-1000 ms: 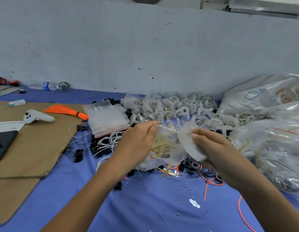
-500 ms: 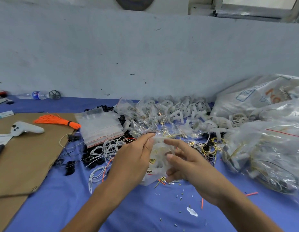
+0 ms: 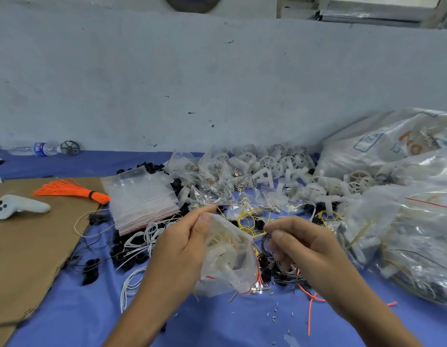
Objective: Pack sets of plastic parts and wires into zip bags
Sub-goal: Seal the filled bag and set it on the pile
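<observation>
My left hand (image 3: pixel 182 249) grips a small clear zip bag (image 3: pixel 230 266) by its upper left edge, just above the blue table. Inside the bag are a white plastic part and coiled yellow wire. My right hand (image 3: pixel 305 249) hovers to the right of the bag, apart from it, with loosely curled fingers and nothing visible in them. Under and behind that hand lie loose yellow wire coils (image 3: pixel 247 219) and black plastic parts (image 3: pixel 265 269). White wires (image 3: pixel 142 239) lie to the left of my left hand.
A stack of empty zip bags (image 3: pixel 140 199) lies left of centre, filled small bags (image 3: pixel 207 179) and white plastic wheels (image 3: pixel 275 166) behind. Big bags of packed sets (image 3: pixel 405 234) crowd the right. On the cardboard (image 3: pixel 29 246) at left lie an orange wire bundle (image 3: pixel 67 190) and a white controller (image 3: pixel 19 206).
My right hand has let go of the zip bag and drawn off to the right. My left hand still holds the bag, which now hangs lower and tilted.
</observation>
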Available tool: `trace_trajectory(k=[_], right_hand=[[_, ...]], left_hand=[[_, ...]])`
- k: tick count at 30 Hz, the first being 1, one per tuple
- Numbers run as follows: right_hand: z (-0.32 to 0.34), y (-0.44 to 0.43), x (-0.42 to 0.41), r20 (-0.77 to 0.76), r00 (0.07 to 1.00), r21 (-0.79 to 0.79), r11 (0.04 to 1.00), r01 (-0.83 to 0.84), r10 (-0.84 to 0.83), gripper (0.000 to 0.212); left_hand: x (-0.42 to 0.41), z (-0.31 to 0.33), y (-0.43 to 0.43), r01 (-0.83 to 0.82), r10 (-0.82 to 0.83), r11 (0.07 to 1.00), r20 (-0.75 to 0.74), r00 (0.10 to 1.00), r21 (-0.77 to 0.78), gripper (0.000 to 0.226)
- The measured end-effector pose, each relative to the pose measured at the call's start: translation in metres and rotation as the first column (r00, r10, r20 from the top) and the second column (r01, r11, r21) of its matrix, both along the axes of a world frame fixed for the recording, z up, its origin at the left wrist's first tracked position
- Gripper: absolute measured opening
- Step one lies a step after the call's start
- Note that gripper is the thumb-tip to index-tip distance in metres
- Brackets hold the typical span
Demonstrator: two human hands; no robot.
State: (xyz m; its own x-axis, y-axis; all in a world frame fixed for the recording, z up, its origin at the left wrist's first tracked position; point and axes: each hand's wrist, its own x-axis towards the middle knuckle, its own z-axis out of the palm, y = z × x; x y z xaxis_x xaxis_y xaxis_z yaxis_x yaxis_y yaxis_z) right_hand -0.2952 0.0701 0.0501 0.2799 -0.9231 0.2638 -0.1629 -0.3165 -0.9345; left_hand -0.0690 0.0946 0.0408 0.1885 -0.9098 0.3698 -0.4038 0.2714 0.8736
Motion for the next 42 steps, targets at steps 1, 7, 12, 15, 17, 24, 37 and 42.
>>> trace_trajectory(k=[1, 7, 12, 15, 17, 24, 37, 42], right_hand=[[-0.006, -0.012, -0.007, -0.052, 0.997, -0.018, 0.998, 0.054, -0.054, 0.025], [-0.045, -0.131, -0.019, -0.552, 0.823, -0.011, 0.989, 0.149, -0.131, 0.018], [-0.080, -0.241, 0.019, -0.748, 0.643, -0.072, 0.982, 0.172, -0.168, 0.043], [-0.095, -0.282, 0.038, -0.772, 0.571, -0.125, 0.947, 0.297, -0.281, 0.039], [-0.106, -0.299, 0.044, -0.783, 0.533, -0.143, 0.927, 0.347, -0.321, 0.040], [-0.130, -0.315, 0.031, -0.770, 0.545, -0.053, 0.885, 0.462, -0.330, 0.021], [0.021, -0.162, -0.033, 0.269, 0.960, 0.215, 0.976, 0.023, -0.081, 0.013], [0.056, -0.066, -0.040, 0.475, 0.873, 0.218, 0.946, -0.240, 0.112, 0.013]], left_hand=[[0.001, 0.000, -0.001, 0.008, -0.008, 1.000, -0.024, 1.000, 0.000, 0.031], [0.006, 0.002, 0.000, 0.066, -0.063, 0.997, -0.073, 0.995, 0.036, 0.035], [0.006, 0.005, 0.005, 0.011, 0.002, 0.995, -0.132, 0.991, 0.096, 0.051], [0.000, 0.004, 0.005, -0.031, 0.048, 0.995, -0.182, 0.982, 0.094, 0.043], [-0.004, 0.009, -0.008, 0.028, 0.011, 0.992, -0.302, 0.953, 0.123, 0.030], [0.001, 0.010, -0.017, 0.106, -0.031, 0.972, -0.330, 0.943, 0.211, 0.021], [0.007, 0.025, 0.000, 0.044, -0.045, 0.991, 0.007, 0.999, 0.127, 0.035], [0.003, 0.026, -0.012, 0.033, -0.040, 0.995, 0.075, 0.996, 0.094, 0.030]])
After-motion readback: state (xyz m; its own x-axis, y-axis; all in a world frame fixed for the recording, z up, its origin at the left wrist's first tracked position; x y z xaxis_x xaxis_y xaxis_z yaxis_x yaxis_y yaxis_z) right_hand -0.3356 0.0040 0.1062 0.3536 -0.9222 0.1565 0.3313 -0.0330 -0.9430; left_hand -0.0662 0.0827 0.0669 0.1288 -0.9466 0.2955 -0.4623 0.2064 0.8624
